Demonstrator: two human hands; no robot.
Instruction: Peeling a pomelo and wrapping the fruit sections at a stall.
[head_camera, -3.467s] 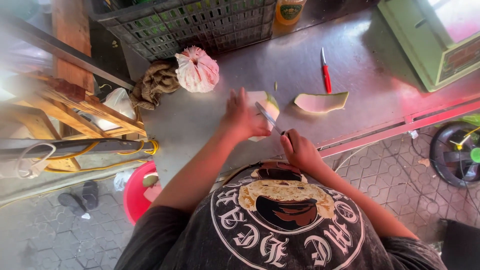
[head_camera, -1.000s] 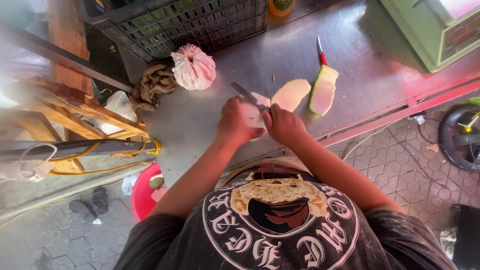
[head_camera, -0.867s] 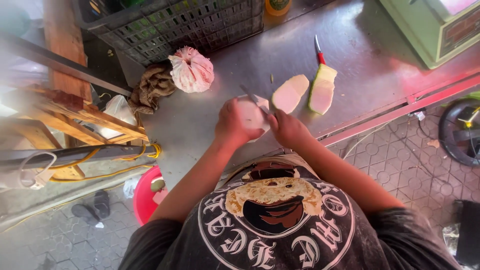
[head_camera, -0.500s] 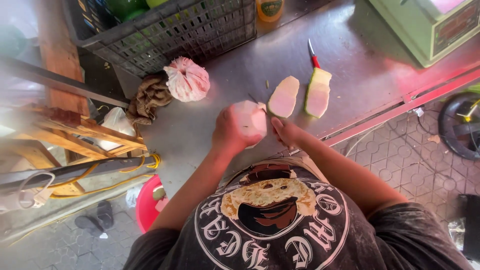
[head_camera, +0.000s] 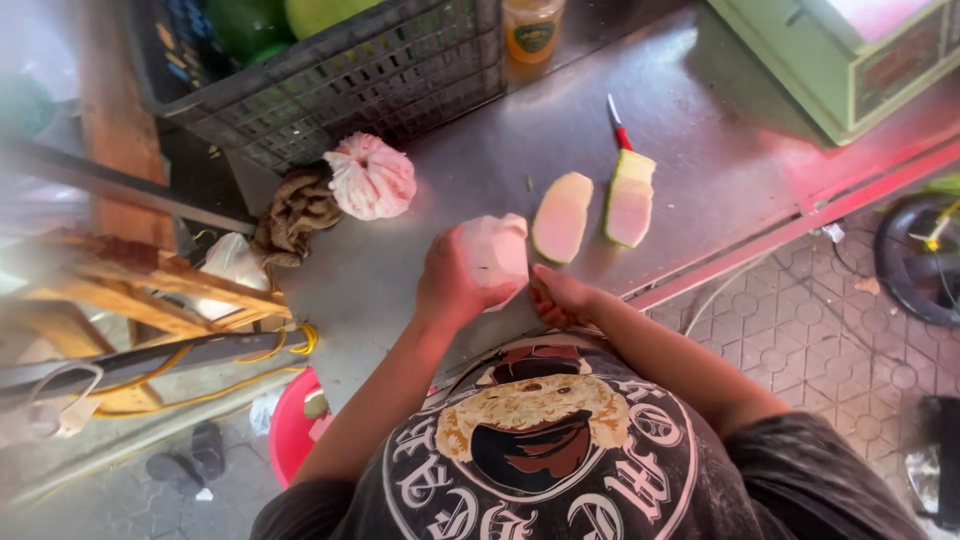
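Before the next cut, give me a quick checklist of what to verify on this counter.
1. Left hand grips the pale peeled fruit piece: ok, fingers wrap it.
2. Right hand holds a blade: cannot tell, the hand is low at the counter edge and nothing shows in it.
3. Two cut slices lie flat on the metal counter, apart from the hands: ok.
4. Red-handled knife is out of the working space: ok, it lies behind the slices.
5. Pink bag and brown rag are away from the fruit: ok.
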